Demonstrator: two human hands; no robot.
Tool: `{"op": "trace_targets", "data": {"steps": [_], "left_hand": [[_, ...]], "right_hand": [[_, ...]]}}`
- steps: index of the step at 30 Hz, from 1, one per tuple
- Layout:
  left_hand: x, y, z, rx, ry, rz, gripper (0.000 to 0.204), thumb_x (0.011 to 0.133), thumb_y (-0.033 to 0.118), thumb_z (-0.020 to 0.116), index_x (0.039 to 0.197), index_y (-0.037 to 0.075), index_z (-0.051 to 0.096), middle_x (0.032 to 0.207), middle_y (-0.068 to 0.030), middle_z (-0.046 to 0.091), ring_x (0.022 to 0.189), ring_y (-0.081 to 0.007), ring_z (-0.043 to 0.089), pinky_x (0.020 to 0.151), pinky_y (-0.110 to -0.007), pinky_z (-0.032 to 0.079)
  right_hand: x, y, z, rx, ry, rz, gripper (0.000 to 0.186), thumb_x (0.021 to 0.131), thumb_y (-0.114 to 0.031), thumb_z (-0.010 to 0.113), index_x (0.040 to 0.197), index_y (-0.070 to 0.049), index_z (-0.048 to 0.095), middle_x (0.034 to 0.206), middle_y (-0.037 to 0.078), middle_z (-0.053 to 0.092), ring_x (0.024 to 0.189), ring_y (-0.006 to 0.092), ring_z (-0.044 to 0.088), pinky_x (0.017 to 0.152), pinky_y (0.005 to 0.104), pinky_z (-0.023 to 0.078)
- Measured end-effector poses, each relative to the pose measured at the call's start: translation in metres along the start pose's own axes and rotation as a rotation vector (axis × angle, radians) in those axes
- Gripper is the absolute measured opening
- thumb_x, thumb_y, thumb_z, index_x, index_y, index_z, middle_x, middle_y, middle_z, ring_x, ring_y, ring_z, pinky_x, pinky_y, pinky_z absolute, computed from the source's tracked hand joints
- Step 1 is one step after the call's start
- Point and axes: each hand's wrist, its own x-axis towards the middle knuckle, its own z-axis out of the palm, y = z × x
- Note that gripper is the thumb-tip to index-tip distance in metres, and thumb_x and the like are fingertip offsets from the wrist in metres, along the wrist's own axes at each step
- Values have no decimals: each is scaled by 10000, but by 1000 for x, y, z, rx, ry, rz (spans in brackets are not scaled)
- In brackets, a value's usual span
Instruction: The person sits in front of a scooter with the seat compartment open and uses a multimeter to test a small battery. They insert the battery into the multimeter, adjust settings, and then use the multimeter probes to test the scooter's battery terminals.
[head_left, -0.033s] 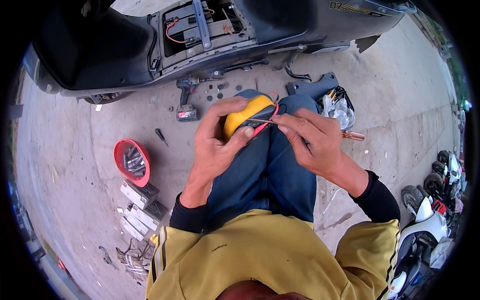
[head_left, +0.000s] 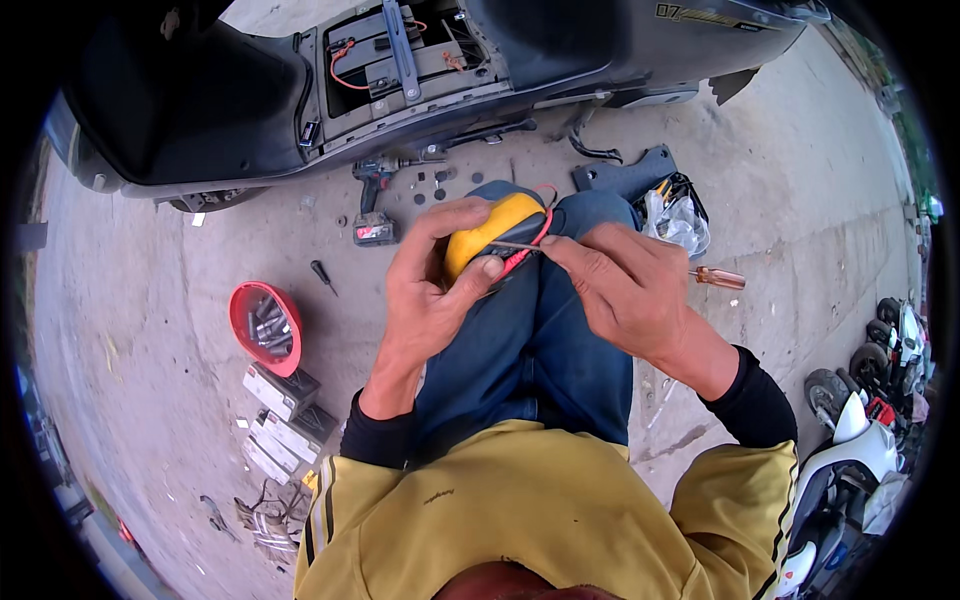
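My left hand (head_left: 437, 290) is closed around a yellow and dark grey handheld meter (head_left: 487, 232), probably a multimeter, above my knees. A red test lead (head_left: 516, 262) lies along its side, and a thin wire loops beyond it. My right hand (head_left: 625, 285) grips a screwdriver (head_left: 722, 278) whose translucent amber handle sticks out to the right, behind the fingers. Its thin metal shaft reaches left to the meter's dark side. Whether the tip sits in a screw is too small to tell.
An opened-up dark scooter (head_left: 400, 90) spans the far side. On the ground are a cordless drill (head_left: 374, 195), small round parts, a black screwdriver (head_left: 322, 273), a red bowl of metal sockets (head_left: 266, 328), boxes (head_left: 280, 390) and a plastic bag (head_left: 678, 225). More scooters (head_left: 850, 455) stand at right.
The screwdriver's handle has shifted slightly right and turned a little. My right fingers have changed their position on the shaft. The meter has barely moved.
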Motion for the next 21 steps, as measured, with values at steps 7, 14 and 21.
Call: {"op": "trace_targets", "data": {"steps": [7,14,21], "left_hand": [[-2,7,5,38,-101,-4,457,959,15,827,1385,13,662,1443,-180,651,1332,-264,640,1127,-377,516],[2,16,16,175,-180,33,453,941,10,835,1367,30,682,1423,-197,674,1304,-295,666,1105,-383,529],[-1,18,12,244,-78,2,421,980,75,822,1363,33,653,1428,-199,674,1335,-306,653,1138,-411,507]], "right_hand": [[-7,-10,-18,-70,-60,139,184,911,-193,832,1062,-105,776,741,31,618,586,224,640,497,342,471],[-15,0,-24,-336,-42,54,356,844,-383,903,837,-127,655,697,17,564,568,205,640,473,357,434],[-21,0,-44,-489,-29,57,405,810,-372,924,761,-133,600,706,10,559,578,196,634,479,334,441]]}}
